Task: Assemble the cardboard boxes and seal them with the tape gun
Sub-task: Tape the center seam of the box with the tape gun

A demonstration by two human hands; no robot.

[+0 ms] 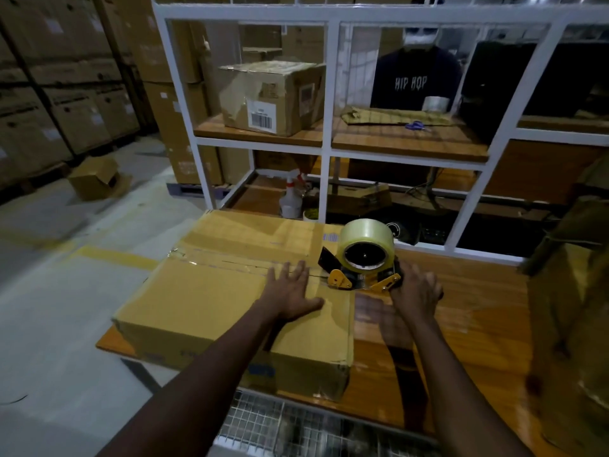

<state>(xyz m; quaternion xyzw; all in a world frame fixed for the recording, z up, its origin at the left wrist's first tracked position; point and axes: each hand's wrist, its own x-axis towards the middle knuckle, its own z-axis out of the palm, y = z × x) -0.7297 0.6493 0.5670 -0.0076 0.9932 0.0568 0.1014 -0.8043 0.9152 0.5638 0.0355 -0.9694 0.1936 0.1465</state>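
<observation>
The cardboard box (214,298) lay closed on the 9 o'clock half of the wooden bench (468,311), its near left corner overhanging the edge. A strip of clear tape (230,263) covered the centre seam from the 10 o'clock corner toward 3 o'clock.

The left hand (291,295) was released and lay flat with its fingers spread, pressing on the top flaps just short of the seam. In my judgement this kept the flaps level and the box from sliding under the pull of the tape.

The tape gun (362,262) stood at 3 o'clock of that hand, at the right end of the seam, with its roll upright and its yellow nose on the box edge. That placement suggested the seam run was at or near its finish, with the cut or the turn down the side not yet made.

The right hand (417,291) covered the gun's handle from 5 o'clock. Motion blur hid its fingers, so whether it grasped the handle could not be determined.

Risk noted: the overhanging corner could tip under pressure.
</observation>
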